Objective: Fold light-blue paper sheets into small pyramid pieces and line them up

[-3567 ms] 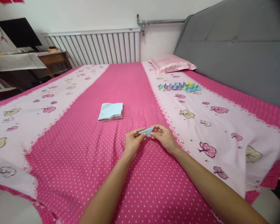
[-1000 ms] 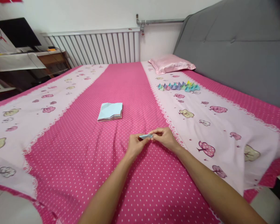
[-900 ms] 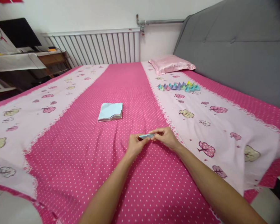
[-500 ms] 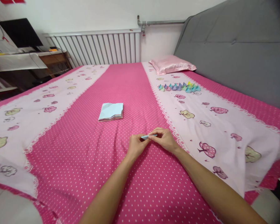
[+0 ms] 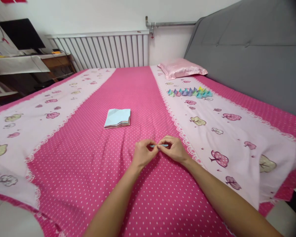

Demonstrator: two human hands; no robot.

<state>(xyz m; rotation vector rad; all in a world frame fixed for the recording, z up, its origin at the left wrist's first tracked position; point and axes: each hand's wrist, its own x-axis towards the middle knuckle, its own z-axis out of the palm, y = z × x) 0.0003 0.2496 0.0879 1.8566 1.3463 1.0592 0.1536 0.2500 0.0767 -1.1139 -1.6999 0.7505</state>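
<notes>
Between my two hands is a small piece of folded light-blue paper (image 5: 164, 145), seen nearly edge-on. My left hand (image 5: 145, 153) pinches its left part with thumb and fingers. On the other side my right hand (image 5: 173, 149) pinches the same paper, and the fingertips of both hands meet near its middle. Much of the paper is hidden behind the fingers. A stack of square paper sheets (image 5: 118, 117), pale blue on top, lies on the bed beyond my left hand. Farther off to the right stand several small folded paper pieces (image 5: 189, 92) in blue, purple, green, pink and yellow.
The bed has a pink dotted sheet (image 5: 88, 148) with pale printed bands and some wrinkles. A pink pillow (image 5: 182, 68) lies against the grey headboard (image 5: 251, 59). At the back are a white radiator (image 5: 101, 49) and a monitor (image 5: 22, 34) on a desk.
My fingertips have drawn together at the middle of the folded paper, and it looks flatter and more edge-on. The stack and the small folded pieces have stayed put.
</notes>
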